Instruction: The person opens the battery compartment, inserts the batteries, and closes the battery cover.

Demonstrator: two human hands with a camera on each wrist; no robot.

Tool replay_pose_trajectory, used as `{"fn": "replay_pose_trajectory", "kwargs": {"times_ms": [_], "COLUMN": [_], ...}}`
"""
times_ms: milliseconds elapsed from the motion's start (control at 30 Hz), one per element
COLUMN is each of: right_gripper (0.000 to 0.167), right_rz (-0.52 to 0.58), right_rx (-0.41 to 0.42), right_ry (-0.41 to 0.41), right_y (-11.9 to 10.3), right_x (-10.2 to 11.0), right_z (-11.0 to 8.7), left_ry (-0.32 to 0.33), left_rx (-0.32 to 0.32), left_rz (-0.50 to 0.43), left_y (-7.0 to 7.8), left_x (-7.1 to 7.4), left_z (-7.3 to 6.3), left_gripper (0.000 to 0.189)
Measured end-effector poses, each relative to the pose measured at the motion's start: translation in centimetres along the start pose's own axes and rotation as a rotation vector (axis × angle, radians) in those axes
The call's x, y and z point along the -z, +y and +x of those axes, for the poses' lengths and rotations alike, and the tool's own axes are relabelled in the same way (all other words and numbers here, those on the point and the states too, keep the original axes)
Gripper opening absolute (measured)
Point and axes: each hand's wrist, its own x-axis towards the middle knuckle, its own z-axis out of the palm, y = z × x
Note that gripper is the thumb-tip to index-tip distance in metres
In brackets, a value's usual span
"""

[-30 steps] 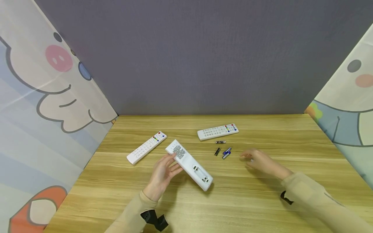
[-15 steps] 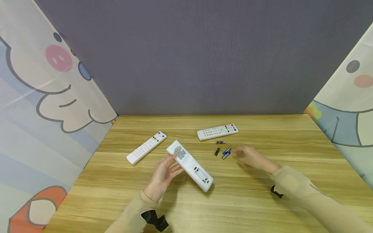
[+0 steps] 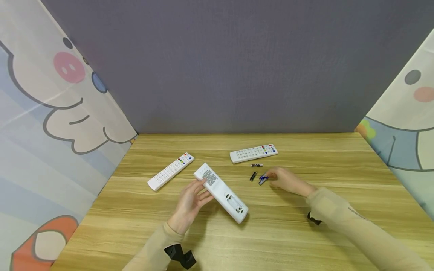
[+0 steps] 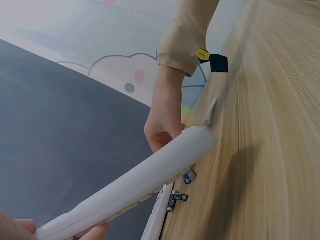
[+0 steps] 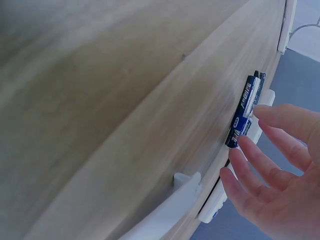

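Note:
My left hand [image 3: 188,205] grips a white remote control [image 3: 220,192] by one end, thumb against fingers. Its back faces up, with a label and an uncovered battery compartment [image 3: 234,203]; it is tilted above the table. Two blue-and-silver batteries [image 3: 263,181] lie side by side on the wood. My right hand [image 3: 288,181] reaches over from their right, fingertips right at the blue pair. In the right wrist view that hand's fingers are loosely spread beside the blue batteries [image 5: 243,112]. Close by lie two black batteries [image 3: 256,165].
One white remote control [image 3: 171,171] lies buttons up at the left. Another [image 3: 253,153] lies toward the back. In the right wrist view a thin white piece with a small tab [image 5: 172,207] is low in the picture. A dark panel [image 3: 237,67] rises behind the wooden table [image 3: 271,237].
My right hand has moved left, coming up to the blue batteries and partly covering one. The left hand and its remote control have stayed almost still.

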Motion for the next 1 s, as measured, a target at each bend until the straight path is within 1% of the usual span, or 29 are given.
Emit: {"fn": "replay_pose_trajectory", "kwargs": {"times_ms": [200, 367, 500, 700, 800, 1000], "right_gripper": [0.024, 0.023, 0.023, 0.021, 0.019, 0.013], "right_rz": [-0.033, -0.062, -0.103, -0.158, -0.17, -0.19], "right_rx": [0.022, 0.043, 0.052, 0.051, 0.038, 0.051], "right_ry": [-0.007, 0.0, 0.008, -0.017, -0.031, -0.028], "right_y": [0.0, 0.0, 0.1, -0.1, -0.2, -0.3], "right_x": [-0.3, -0.6, -1.0, -1.2, -1.2, -1.1], "right_z": [0.5, 0.7, 0.9, 1.1, 1.2, 1.2], "left_ry": [0.01, 0.012, 0.009, 0.012, 0.014, 0.004], "left_rx": [0.013, 0.003, 0.007, 0.017, 0.015, 0.008], "left_rz": [-0.005, -0.009, -0.012, -0.006, -0.007, -0.013], "left_y": [0.0, 0.0, 0.0, 0.0, 0.0, -0.1], "left_x": [0.0, 0.1, 0.1, 0.1, 0.1, 0.2], "left_z": [0.0, 0.0, -0.1, -0.1, -0.1, -0.2], "left_gripper": [0.022, 0.021, 0.023, 0.027, 0.026, 0.024]}}
